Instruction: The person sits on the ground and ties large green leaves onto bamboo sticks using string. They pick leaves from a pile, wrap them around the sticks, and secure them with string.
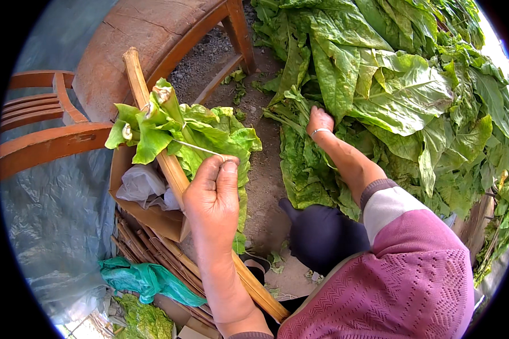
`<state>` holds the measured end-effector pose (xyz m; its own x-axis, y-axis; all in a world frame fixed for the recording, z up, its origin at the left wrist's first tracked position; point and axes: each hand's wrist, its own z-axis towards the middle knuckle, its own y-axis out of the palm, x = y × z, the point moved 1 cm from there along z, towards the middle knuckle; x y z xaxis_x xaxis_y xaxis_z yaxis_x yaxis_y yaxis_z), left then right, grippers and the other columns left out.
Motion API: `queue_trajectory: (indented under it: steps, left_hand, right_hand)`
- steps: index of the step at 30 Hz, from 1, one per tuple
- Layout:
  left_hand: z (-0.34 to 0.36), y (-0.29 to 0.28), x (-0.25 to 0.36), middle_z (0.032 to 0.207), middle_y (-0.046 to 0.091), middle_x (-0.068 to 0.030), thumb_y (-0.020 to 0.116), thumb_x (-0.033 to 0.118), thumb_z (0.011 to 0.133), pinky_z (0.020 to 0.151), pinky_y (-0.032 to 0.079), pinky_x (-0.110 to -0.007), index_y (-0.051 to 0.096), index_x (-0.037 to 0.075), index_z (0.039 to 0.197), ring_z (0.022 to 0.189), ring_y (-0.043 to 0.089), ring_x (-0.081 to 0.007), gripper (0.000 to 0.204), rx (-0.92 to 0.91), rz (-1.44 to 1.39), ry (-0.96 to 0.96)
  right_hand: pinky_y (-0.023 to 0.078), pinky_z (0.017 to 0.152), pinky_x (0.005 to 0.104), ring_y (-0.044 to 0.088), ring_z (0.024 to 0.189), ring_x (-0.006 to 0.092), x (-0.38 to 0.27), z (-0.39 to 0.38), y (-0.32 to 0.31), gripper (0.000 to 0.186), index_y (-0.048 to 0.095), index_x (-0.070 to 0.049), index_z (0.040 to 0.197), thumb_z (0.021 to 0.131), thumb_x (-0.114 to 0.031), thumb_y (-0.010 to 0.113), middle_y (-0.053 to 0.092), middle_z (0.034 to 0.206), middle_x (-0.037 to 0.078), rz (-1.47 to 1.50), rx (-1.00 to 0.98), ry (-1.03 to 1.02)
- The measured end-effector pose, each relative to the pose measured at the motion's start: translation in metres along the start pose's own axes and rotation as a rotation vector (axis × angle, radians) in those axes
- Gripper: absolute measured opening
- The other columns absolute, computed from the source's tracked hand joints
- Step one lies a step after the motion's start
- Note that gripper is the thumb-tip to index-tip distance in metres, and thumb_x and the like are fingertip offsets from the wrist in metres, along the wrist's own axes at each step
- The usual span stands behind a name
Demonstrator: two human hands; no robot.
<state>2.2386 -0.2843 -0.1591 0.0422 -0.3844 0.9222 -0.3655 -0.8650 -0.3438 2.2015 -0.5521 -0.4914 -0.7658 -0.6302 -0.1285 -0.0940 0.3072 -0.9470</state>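
In the head view, the left hand [215, 189] is near the middle of the frame, thumb and forefinger pressed together, pinching a pale string [198, 148]. The string runs taut to a bunch of green leaves [226, 141] on a wooden pole [176, 175], which slants from the upper left to the lower middle. The cut stem ends of the bunch point left; its blades hang to the right of the pole.

The right hand [320, 120] reaches into a large leaf pile [401, 85] filling the upper right. Its fingertips are hidden among the leaves, so I cannot tell whether they grip one.

Left of centre, partly behind the pole, an open cardboard box [151, 217] holds crumpled whitish plastic [140, 183]; its far inside is hidden. Below it lie thin sticks [136, 243], with a crumpled teal plastic sheet [147, 279] over some of them; whether it wraps anything I cannot tell.
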Motion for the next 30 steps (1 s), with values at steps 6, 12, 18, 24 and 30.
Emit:
queue_trajectory:
  steps: [6, 12, 18, 24, 30]
  left_hand:
    - [0.0, 0.001, -0.004, 0.073, 0.055, 0.0029, 0.056, 0.012, 0.09, 0.049, 0.03, -0.018, 0.062, -0.002, 0.092, 0.057, 0.038, -0.0011, 0.015, -0.01, 0.031, 0.025]
    - [0.003, 0.002, 0.002, 0.079, 0.06, -0.0025, 0.066, 0.015, 0.083, 0.062, 0.042, -0.02, 0.056, -0.005, 0.11, 0.068, 0.051, -0.0057, 0.035, -0.105, 0.259, -0.069]
    - [0.007, 0.0, -0.012, 0.096, 0.063, -0.0068, 0.062, 0.001, 0.082, 0.078, 0.046, -0.024, 0.056, -0.003, 0.105, 0.087, 0.059, -0.0102, 0.023, -0.073, -0.169, 0.132]
    - [-0.001, -0.006, -0.002, 0.087, 0.063, -0.0043, 0.063, 0.001, 0.081, 0.07, 0.046, -0.021, 0.055, -0.003, 0.096, 0.077, 0.056, -0.0067, 0.018, 0.054, -0.023, 0.203]
    - [-0.001, -0.004, -0.006, 0.084, 0.06, -0.0012, 0.064, 0.0, 0.082, 0.067, 0.045, -0.02, 0.054, -0.003, 0.095, 0.074, 0.054, -0.0055, 0.017, 0.056, -0.178, 0.269]
  right_hand:
    - [0.045, 0.083, 0.0389, 0.053, 0.101, 0.0342, 0.006, -0.04, -0.051, 0.044, 0.055, -0.008, 0.106, 0.063, -0.011, 0.066, 0.052, 0.104, 0.013, 0.31, 0.186, -0.336]
    - [0.043, 0.09, 0.0285, 0.051, 0.098, 0.0129, -0.056, -0.118, -0.15, 0.048, 0.049, 0.002, 0.105, 0.065, -0.004, 0.077, 0.056, 0.098, 0.007, 1.181, -0.419, -0.563]
    - [0.038, 0.095, 0.0276, 0.043, 0.11, 0.0101, -0.096, -0.17, -0.197, 0.06, 0.039, 0.001, 0.133, 0.086, -0.028, 0.064, 0.049, 0.123, 0.007, 1.298, -0.725, -0.923]
    - [0.04, 0.09, 0.0247, 0.047, 0.099, 0.0064, -0.097, -0.167, -0.205, 0.039, 0.049, -0.002, 0.125, 0.093, -0.024, 0.053, 0.056, 0.11, 0.0, 1.386, -0.788, -0.545]
    - [0.044, 0.08, 0.0299, 0.056, 0.089, 0.0195, -0.09, -0.162, -0.211, 0.045, 0.049, 0.0, 0.121, 0.095, -0.036, 0.046, 0.06, 0.095, 0.013, 0.852, -0.634, -0.888]
